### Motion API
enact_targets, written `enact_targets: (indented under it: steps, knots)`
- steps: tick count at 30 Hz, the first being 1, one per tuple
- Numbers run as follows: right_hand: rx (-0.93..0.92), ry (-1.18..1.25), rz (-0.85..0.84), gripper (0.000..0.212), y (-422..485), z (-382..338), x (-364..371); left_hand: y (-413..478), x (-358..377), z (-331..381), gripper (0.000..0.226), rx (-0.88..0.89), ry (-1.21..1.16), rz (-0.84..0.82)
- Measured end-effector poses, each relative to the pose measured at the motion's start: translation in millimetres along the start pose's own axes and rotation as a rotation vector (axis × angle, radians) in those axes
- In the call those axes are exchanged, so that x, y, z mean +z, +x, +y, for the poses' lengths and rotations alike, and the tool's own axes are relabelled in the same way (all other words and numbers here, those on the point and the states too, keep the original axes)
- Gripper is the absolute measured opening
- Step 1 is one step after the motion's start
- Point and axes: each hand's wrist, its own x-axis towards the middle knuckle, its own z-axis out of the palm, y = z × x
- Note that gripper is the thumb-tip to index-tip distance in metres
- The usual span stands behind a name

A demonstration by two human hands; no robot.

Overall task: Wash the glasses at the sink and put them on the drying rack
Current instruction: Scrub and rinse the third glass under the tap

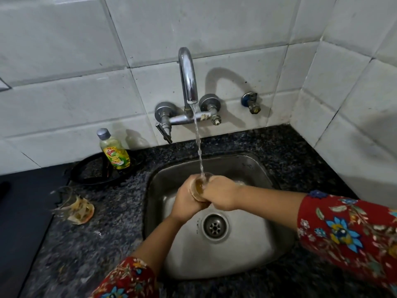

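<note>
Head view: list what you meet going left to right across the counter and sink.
Dirty glass on the counter → soap bottle → left hand → glass under the running water, gripped by both hands → right hand → wall valve. Tap and sink left out: they overlap the hands.

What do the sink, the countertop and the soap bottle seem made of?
Sink: likely stainless steel, brushed grey with dull reflections. Countertop: dark speckled stone, perhaps polished granite. Soap bottle: apparently clear plastic; yellow-green liquid shows through, grey cap.
</note>
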Motion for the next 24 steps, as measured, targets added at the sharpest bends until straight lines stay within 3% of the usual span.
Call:
enact_targets:
  steps: [3,6,8,10,12,13,15,18,22,24]
  knots:
    - [-0.198,-0.11,0.12,0.015,-3.5,19.0,-5.7,7.8,-9.1,0.5,0.059,-0.033,0.063,-0.129]
    - [0.043,0.026,-0.083,0.022,1.6,-3.4,-6.4,7.0,-0.3,10.4,0.035,-0.027,0.104,-0.033]
    - [0.101,0.091,-0.16,0.025,7.1,-7.5,-3.2,4.7,3.2,14.5,0.026,0.0,0.15,0.024]
    - [-0.006,0.058,-0.072,0.025,0.2,-0.3,-10.8,5.6,-4.5,9.1,0.036,-0.014,0.112,-0.05]
    - [-0.229,-0.088,0.09,0.019,-2.4,10.7,-7.7,8.4,-14.9,1.6,0.053,-0.031,0.108,-0.199]
    - [-0.246,-0.166,0.081,0.017,-3.2,12.4,-5.7,9.5,-16.6,-0.6,0.054,-0.03,0.114,-0.234]
    - [-0.079,-0.213,-0.054,0.019,1.5,-0.8,0.5,5.6,-8.7,0.5,0.045,-0.034,0.097,-0.155]
    - [0.122,0.068,-0.104,0.027,10.2,-8.7,4.2,1.5,2.5,11.0,0.029,0.003,0.096,0.039]
    - [0.081,0.199,-0.035,0.028,-0.8,7.8,-7.1,8.1,-8.4,4.0,0.057,-0.129,0.107,-0.182]
    - [0.056,0.196,0.007,0.031,-4.0,6.2,-3.5,6.9,-11.0,7.3,0.061,-0.136,0.051,-0.197]
